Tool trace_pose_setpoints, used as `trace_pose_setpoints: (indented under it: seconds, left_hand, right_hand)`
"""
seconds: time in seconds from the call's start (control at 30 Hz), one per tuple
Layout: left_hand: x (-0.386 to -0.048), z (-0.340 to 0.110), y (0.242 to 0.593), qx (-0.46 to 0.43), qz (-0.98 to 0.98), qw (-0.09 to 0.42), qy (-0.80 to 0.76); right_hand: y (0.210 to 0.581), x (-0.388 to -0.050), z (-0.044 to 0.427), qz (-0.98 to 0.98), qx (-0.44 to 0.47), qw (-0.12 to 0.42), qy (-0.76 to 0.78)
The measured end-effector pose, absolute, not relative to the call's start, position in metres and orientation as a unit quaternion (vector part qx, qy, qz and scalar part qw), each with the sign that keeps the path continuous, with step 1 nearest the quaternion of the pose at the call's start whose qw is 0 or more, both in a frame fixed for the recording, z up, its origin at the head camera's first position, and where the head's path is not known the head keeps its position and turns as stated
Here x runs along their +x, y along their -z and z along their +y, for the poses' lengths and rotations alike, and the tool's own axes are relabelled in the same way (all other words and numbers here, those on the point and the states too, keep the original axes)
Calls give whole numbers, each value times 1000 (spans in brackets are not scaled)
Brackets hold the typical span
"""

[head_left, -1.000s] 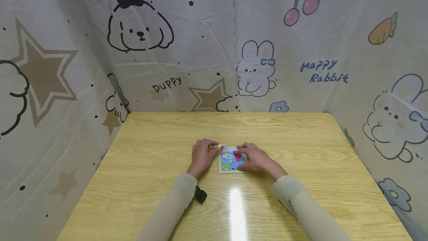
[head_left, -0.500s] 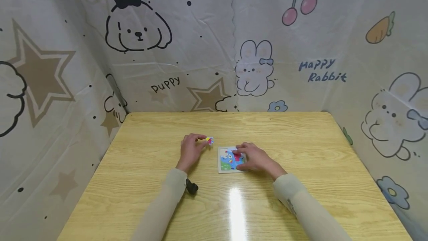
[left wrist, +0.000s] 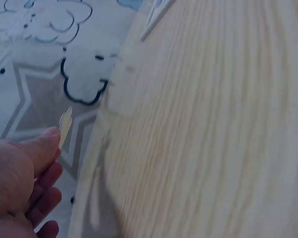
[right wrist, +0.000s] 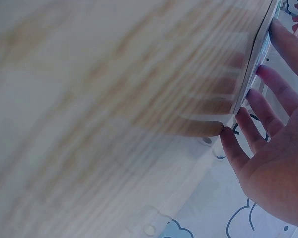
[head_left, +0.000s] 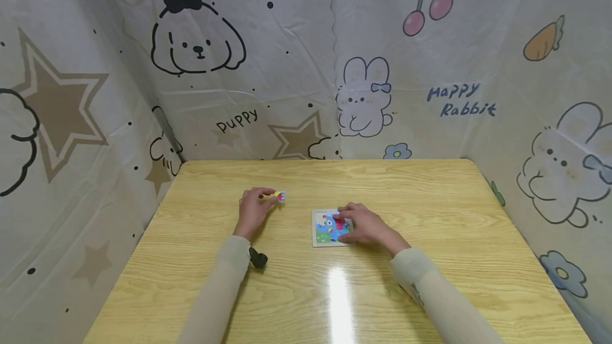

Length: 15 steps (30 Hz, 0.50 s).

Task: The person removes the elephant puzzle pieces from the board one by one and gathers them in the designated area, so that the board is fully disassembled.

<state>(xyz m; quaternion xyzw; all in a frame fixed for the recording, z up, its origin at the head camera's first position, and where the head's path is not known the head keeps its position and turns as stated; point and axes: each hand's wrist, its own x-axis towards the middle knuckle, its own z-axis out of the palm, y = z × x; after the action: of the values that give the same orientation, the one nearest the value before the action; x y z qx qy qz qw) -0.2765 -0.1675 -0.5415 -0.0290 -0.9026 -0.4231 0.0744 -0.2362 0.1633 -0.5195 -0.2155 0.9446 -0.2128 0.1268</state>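
Between thumb and fingers my left hand [head_left: 253, 213] pinches a small colourful puzzle piece [head_left: 280, 196], up and to the left of the puzzle board. The left wrist view shows that piece [left wrist: 65, 127] edge-on, held above the table by the left hand [left wrist: 25, 173]. My right hand [head_left: 367, 225] rests with spread fingers on the right part of the puzzle board [head_left: 314, 230], which carries a blue cartoon picture. A gap shows at its upper left corner. In the right wrist view, the right hand's [right wrist: 278, 144] fingertips touch the board's edge [right wrist: 253, 59] and the table.
The wooden table [head_left: 406, 190] reaches back to a patterned cloth wall [head_left: 296, 68], with more cloth at both sides. A black object [head_left: 258, 258] is attached at the left wrist.
My left hand has moved left and slightly away from me, carrying the piece off the board's upper left corner. The right hand has stayed on the board.
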Motion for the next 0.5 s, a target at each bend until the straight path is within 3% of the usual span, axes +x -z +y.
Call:
trace_pose_setpoints:
  seconds: [0.5]
  left_hand:
    - [-280, -185, 546, -38, -909, 52, 411]
  right_hand:
    - [518, -236, 163, 944, -216, 128, 214]
